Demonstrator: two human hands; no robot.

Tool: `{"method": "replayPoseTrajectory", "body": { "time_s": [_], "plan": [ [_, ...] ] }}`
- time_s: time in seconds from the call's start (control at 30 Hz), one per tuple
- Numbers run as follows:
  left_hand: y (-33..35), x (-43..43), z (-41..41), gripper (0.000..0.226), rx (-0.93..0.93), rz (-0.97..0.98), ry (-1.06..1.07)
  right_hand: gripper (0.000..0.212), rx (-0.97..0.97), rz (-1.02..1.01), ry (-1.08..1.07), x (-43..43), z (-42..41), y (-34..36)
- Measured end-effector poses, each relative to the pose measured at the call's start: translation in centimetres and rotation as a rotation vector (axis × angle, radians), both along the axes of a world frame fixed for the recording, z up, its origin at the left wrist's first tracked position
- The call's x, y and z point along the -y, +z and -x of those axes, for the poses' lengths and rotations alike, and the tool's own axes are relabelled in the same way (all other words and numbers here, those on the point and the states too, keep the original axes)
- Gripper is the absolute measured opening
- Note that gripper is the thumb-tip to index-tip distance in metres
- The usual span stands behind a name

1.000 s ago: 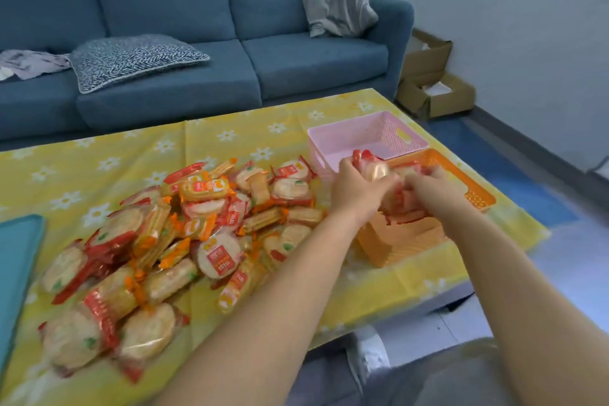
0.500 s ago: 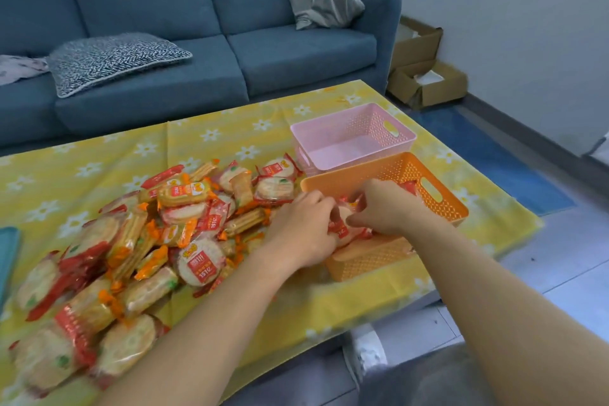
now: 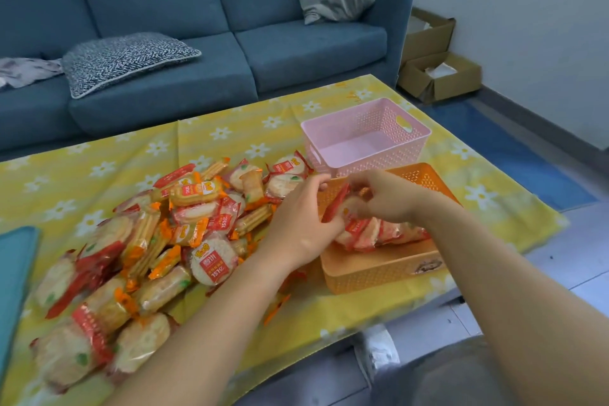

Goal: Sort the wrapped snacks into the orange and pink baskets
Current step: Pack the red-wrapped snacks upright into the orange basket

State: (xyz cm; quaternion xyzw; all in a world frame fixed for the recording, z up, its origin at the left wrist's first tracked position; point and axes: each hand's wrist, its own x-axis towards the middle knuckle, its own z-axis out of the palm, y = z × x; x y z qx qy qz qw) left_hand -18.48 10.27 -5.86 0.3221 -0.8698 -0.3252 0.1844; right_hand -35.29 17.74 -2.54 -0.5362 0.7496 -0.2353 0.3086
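A large pile of wrapped snacks point(image 3: 158, 237) in red and orange wrappers covers the left half of the table. The orange basket point(image 3: 379, 269) stands at the table's near right edge and holds several red-wrapped round snacks point(image 3: 372, 234). The pink basket point(image 3: 365, 128) stands just behind it, with nothing visible inside. Both my hands are over the orange basket's left end. My left hand point(image 3: 303, 224) and my right hand point(image 3: 382, 198) together hold a red-wrapped snack point(image 3: 342, 211) above the others in the basket.
A yellow flowered cloth point(image 3: 108, 158) covers the table. A teal flat object point(image 3: 13, 273) lies at its left edge. A blue sofa point(image 3: 197, 43) with cushions stands behind, and cardboard boxes point(image 3: 438, 72) sit on the floor at the right.
Both hands came down from above the baskets with red-wrapped snacks and now sit low in the orange basket. The view has shifted slightly.
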Motion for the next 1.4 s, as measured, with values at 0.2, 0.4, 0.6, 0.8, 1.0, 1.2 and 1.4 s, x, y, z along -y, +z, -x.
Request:
{"method": "replayPoseTrajectory", "body": {
  "time_s": [0.2, 0.4, 0.6, 0.8, 1.0, 1.2, 1.4],
  "plan": [
    [0.7, 0.0, 1.2, 0.033, -0.117, 0.041, 0.202, 0.023, -0.084, 0.175, -0.234, 0.8, 1.4, -1.5],
    [0.6, -0.8, 1.5, 0.057, 0.071, 0.344, 0.198, 0.046, -0.405, -0.251, -0.138, 0.5, 0.8, -2.8],
    [0.0, -1.3, 2.7, 0.031, 0.269, 0.45, 0.251, 0.021, -0.55, -0.265, -0.098, 1.1, -0.4, -2.8],
    [0.2, -0.3, 2.7, 0.053, 0.403, 0.287, 0.15, 0.034, -0.353, -0.08, -0.059, 0.3, 1.3, -1.2],
    [0.5, 1.1, 1.4, 0.072, 0.446, 0.152, 0.024, 0.046, -0.259, 0.134, -0.078, 0.2, 1.3, -0.9],
    [0.3, 0.4, 1.7, 0.089, 0.406, 0.142, 0.012, 0.035, -0.491, 0.193, -0.073, 1.6, -1.6, -2.4],
    [-0.4, 0.8, 1.1, 0.099, 0.351, 0.137, 0.036, 0.029, -0.384, 0.272, -0.106, 3.2, -3.4, -4.4]
  ]
}}
